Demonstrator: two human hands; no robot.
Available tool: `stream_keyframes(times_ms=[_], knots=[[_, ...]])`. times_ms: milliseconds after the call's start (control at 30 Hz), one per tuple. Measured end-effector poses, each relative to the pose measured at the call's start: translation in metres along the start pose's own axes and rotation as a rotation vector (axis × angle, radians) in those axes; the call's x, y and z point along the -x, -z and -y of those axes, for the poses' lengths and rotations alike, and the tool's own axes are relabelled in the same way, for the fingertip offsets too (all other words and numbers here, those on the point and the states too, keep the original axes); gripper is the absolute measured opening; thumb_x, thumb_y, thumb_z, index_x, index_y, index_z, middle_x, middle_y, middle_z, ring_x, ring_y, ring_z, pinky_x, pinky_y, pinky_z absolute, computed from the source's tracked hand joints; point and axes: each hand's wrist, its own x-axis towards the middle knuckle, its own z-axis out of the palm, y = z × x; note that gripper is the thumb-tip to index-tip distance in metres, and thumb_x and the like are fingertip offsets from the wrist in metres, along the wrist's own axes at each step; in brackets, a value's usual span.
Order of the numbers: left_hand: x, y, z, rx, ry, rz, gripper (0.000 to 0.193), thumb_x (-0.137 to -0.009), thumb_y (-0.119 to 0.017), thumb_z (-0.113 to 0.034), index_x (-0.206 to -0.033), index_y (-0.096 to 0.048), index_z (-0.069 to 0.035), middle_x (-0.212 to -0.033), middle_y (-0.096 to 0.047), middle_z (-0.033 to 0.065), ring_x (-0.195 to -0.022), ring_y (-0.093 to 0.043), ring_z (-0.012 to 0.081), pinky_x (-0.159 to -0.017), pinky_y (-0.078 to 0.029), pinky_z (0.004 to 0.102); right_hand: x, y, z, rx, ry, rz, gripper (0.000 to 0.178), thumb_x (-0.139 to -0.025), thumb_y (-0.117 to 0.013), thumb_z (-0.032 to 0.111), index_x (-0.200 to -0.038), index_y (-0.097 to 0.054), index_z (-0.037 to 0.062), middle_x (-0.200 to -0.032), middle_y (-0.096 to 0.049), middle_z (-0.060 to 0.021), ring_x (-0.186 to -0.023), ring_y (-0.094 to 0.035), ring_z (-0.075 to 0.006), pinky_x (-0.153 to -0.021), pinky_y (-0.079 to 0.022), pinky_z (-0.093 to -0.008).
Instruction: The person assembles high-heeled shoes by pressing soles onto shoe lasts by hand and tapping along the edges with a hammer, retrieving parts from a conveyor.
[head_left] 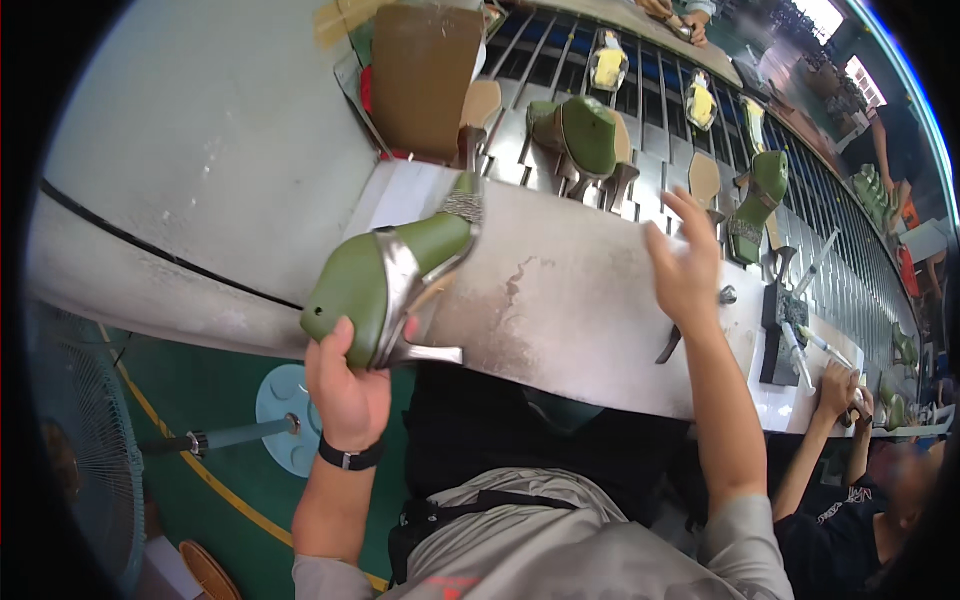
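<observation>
A green shoe last [345, 285] wears a high-heeled sandal with a silver strap [398, 262] and a silver heel [432, 354]. My left hand [347, 390] grips it near the toe, with the last tilted above the bench's left part. Over the metal workbench [560, 290], my right hand [690, 260] is raised with fingers spread and holds nothing. Beside its wrist shows a rounded metal piece [728, 295]; a dark handle-like piece [668, 346] lies on the other side. My forearm hides whatever lies between them.
Green lasts [588, 135] with sandal parts stand along a rack of metal rods [645, 90]. A brown board [425, 80] rises at the back left. White pen-like tools [796, 355] lean on a dark block [775, 335] beside a co-worker's hands [840, 390]. A fan [90, 470] stands left.
</observation>
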Motion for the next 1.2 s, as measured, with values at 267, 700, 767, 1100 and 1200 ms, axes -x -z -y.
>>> stream_keyframes(times_ms=[267,700,767,1100,1200], knots=[[0.047,-0.043,0.075,0.205,0.253,0.272,0.059,-0.1,-0.056,-0.024,-0.147,-0.047,0.01,-0.14,-0.061,0.025,-0.126,-0.065,0.0387,-0.106,-0.057,0.0559,0.122,0.059,-0.022,0.451,-0.037,-0.04,0.048,-0.084,-0.064,-0.004,-0.132,-0.069,0.0012,-0.122,-0.066,-0.0207,-0.113,-0.062,-0.0402,-0.098,-0.051,-0.0471],[0.058,-0.04,0.089,0.152,0.294,0.212,0.057,-0.102,-0.055,-0.029,-0.145,-0.049,0.008,-0.138,-0.063,0.0237,-0.124,-0.068,0.0373,-0.102,-0.059,0.059,0.154,0.06,0.006,0.37,0.041,0.098,0.059,-0.075,-0.065,-0.01,-0.132,-0.07,0.0056,-0.074,-0.063,-0.0111,-0.065,-0.063,-0.0299,-0.059,-0.049,-0.0418],[0.059,-0.039,0.089,0.136,0.294,0.201,0.058,-0.102,-0.056,-0.029,-0.146,-0.048,0.008,-0.138,-0.062,0.0235,-0.124,-0.068,0.0372,-0.101,-0.059,0.0592,0.153,0.06,0.01,0.379,-0.003,0.093,0.057,-0.075,-0.066,-0.01,-0.13,-0.072,0.0058,-0.071,-0.062,-0.0096,-0.063,-0.063,-0.0282,-0.058,-0.048,-0.04],[0.061,-0.034,0.073,-0.039,0.344,0.36,0.07,-0.098,-0.056,-0.034,-0.157,-0.039,0.0,-0.154,-0.052,0.0203,-0.138,-0.058,0.0387,-0.103,-0.059,0.0569,0.161,0.063,0.027,0.229,-0.053,0.15,0.051,-0.078,-0.078,0.0,-0.128,-0.073,0.0034,-0.067,-0.059,-0.0068,-0.056,-0.058,-0.0245,-0.054,-0.045,-0.0371],[0.071,-0.028,0.07,-0.055,0.37,0.366,0.076,-0.093,-0.061,-0.028,-0.158,-0.035,0.003,-0.152,-0.051,0.0257,-0.135,-0.059,0.0431,-0.101,-0.061,0.0568,0.172,0.061,0.049,0.026,0.077,0.145,0.052,-0.077,-0.089,0.007,-0.126,-0.073,-0.0033,-0.063,-0.054,-0.0035,-0.05,-0.051,-0.0188,-0.05,-0.041,-0.0333]])
